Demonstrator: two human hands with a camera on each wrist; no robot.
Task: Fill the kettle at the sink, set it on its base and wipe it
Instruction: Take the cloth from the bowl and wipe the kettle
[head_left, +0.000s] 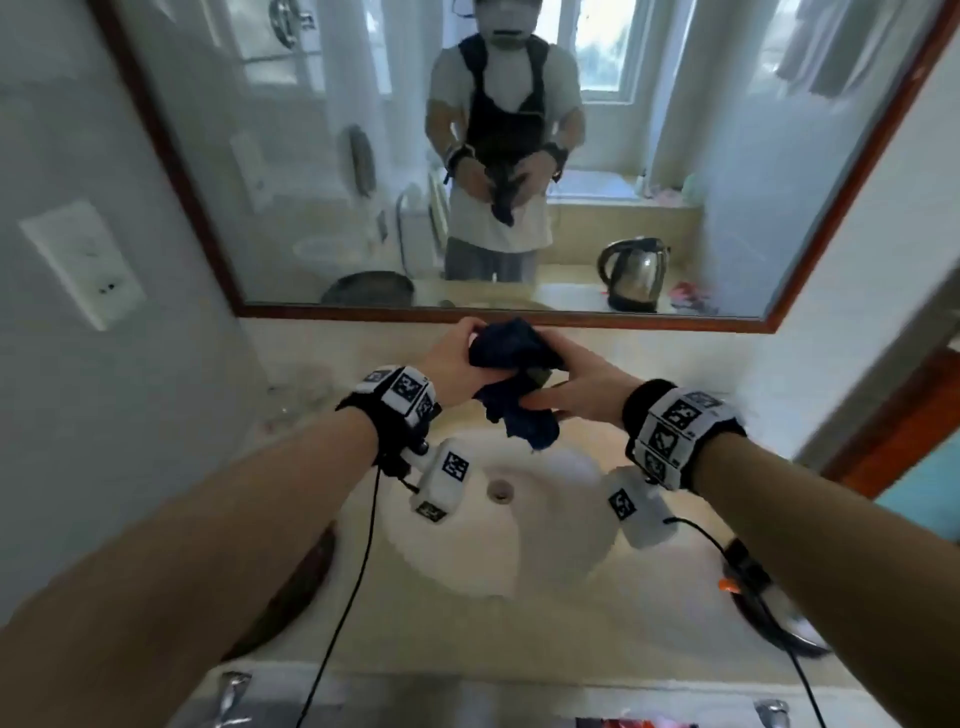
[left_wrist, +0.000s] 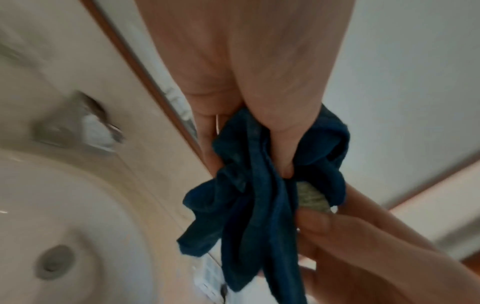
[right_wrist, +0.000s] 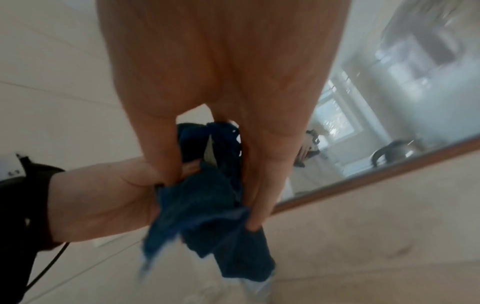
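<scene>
Over the white sink (head_left: 524, 540) both hands hold a crumpled dark blue cloth (head_left: 511, 387). My left hand (head_left: 470, 343) grips its upper part; my right hand (head_left: 548, 384) pinches it from the right, thumb underneath. The left wrist view shows the cloth (left_wrist: 259, 185) hanging from my left hand (left_wrist: 262, 156), with the right hand (left_wrist: 363, 257) pinching a grey-green patch. In the right wrist view my right hand (right_wrist: 215, 197) has its fingers curled into the cloth (right_wrist: 207, 218). The steel kettle (head_left: 635, 273) appears only as a mirror reflection, standing on its base.
A wood-framed mirror (head_left: 519, 316) hangs behind the sink, whose drain (head_left: 500, 489) is uncovered. A wall socket (head_left: 83, 265) is on the left. Dark round objects sit on the beige counter at left (head_left: 291, 587) and right (head_left: 779, 623), the right one partly under my forearm.
</scene>
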